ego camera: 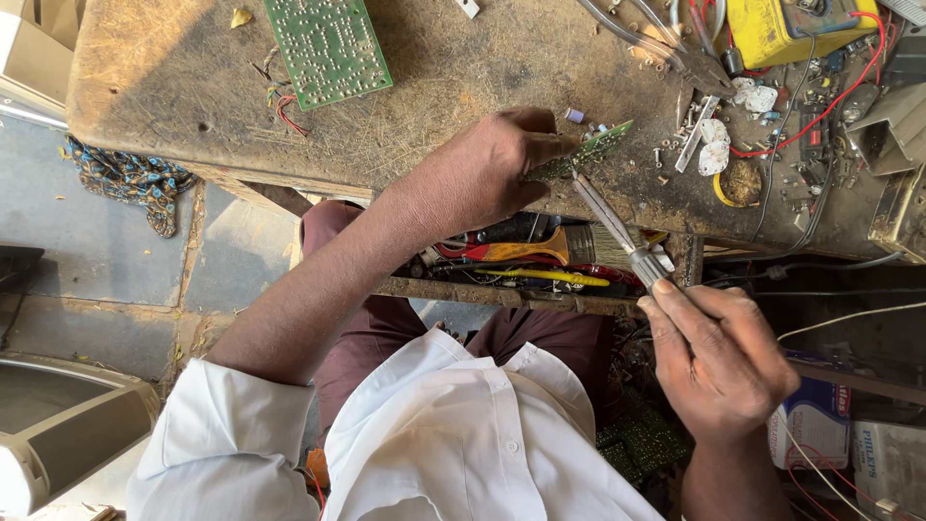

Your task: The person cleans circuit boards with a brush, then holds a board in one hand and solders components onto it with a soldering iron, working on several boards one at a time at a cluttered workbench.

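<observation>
My left hand [487, 174] pinches a small green circuit board [590, 150] and holds it tilted above the front edge of the worn wooden workbench [463, 68]. My right hand [719, 357] grips the handle of a soldering iron [617, 232]. The iron's metal tip points up and left and touches the lower edge of the small board. A thin white cord runs from my right hand toward the lower right.
A larger green circuit board [328, 43] lies on the bench at upper left. A yellow multimeter [786, 29] with red and black leads, pliers [675, 48] and small parts clutter the right side. An open drawer [531, 265] below the bench holds tools.
</observation>
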A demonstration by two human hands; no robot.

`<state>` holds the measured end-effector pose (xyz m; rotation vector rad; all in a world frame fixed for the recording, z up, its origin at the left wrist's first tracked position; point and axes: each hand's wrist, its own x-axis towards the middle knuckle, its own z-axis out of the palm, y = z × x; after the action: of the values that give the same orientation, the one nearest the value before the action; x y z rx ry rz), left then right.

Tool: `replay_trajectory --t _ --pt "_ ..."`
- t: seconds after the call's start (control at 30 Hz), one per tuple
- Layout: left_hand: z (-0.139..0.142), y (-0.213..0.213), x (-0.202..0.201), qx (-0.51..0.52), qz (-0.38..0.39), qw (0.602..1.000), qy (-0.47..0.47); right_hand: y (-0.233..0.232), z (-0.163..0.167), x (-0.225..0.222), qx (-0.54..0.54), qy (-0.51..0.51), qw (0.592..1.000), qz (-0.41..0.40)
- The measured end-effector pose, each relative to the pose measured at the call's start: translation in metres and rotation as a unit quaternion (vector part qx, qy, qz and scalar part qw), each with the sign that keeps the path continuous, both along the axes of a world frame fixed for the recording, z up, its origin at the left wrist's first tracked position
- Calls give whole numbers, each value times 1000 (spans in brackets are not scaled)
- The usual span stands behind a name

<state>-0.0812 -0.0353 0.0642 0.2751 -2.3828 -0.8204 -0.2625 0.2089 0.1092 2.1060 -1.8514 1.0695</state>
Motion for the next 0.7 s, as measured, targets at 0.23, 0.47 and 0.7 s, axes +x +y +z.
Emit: replay_trajectory --t 0.23,0.47,0.7 --pt "10 4 -1 -25 20 999 -39 1 -3 -12 -8 15 1000 -10" --pt "21 4 -1 -25 12 998 -62 0 -1 -7 -36 73 997 -6" --pt "22 7 -5 -70 20 994 -77 2 -4 0 -17 70 997 -5"
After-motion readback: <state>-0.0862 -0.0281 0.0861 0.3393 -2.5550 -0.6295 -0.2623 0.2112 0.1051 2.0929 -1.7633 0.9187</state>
